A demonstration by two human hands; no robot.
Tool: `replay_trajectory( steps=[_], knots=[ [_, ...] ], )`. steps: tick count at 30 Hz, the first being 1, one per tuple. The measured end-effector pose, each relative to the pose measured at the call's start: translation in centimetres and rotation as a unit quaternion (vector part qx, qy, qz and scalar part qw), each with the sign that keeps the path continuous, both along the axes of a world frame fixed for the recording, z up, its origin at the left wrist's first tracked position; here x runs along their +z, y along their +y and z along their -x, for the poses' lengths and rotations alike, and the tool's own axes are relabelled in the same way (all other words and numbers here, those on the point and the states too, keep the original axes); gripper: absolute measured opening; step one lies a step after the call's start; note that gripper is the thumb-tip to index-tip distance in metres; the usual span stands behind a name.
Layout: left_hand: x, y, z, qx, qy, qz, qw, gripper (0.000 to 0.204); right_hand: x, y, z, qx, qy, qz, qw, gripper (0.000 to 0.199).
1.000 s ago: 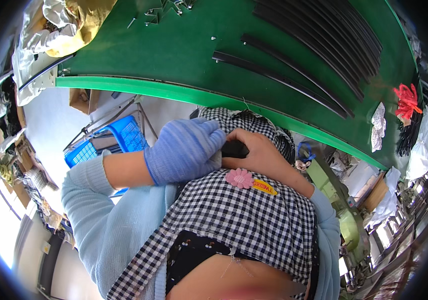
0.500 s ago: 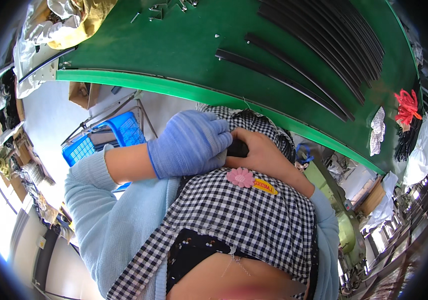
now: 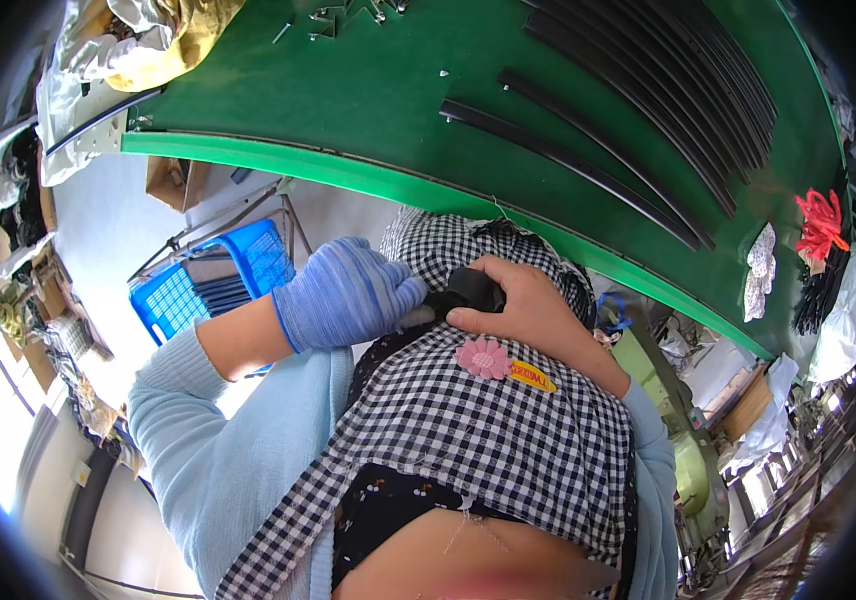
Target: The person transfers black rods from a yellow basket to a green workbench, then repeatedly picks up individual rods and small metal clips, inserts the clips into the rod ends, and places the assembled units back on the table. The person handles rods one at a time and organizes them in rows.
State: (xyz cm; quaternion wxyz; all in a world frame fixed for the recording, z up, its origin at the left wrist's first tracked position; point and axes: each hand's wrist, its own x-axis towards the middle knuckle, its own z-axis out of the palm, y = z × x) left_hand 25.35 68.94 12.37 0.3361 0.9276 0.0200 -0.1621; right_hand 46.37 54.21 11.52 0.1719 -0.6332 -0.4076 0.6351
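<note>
My left hand [image 3: 346, 296], in a blue knitted work glove, is closed at the left of my chest, its fingertips pinching the end of a dark strip. That strip runs to a roll of black tape [image 3: 475, 289] gripped by my bare right hand [image 3: 536, 306], thumb below and fingers above. Both hands are close together in front of my black-and-white checked apron [image 3: 478, 430]. Part of the roll is hidden behind the right fingers.
Ahead is a green-topped table [image 3: 348, 110] with a bright green edge. Long black strips [image 3: 648, 90] lie on it, with small metal parts [image 3: 326, 20] at the far left. A blue plastic basket [image 3: 170, 300] stands low on the left; red gloves [image 3: 820, 225] lie at the right.
My left hand has moved left, away from the right hand, and a dark strip now shows between them. More of the black roll is visible.
</note>
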Motion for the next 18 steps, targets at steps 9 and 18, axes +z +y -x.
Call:
replay_trajectory(
  steps=[9, 18],
  knots=[
    [-1.1, 3.6, 5.0, -0.049, -0.165, -0.130, 0.976, 0.022, 0.5, -0.1, -0.6, -0.002, 0.017, 0.013, 1.000, 0.049],
    [0.7, 1.0, 0.0, 0.125, -0.154, 0.072, 0.977, 0.037, 1.7, -0.1, -1.8, 0.000, -0.034, -0.036, 0.999, 0.058]
  ],
)
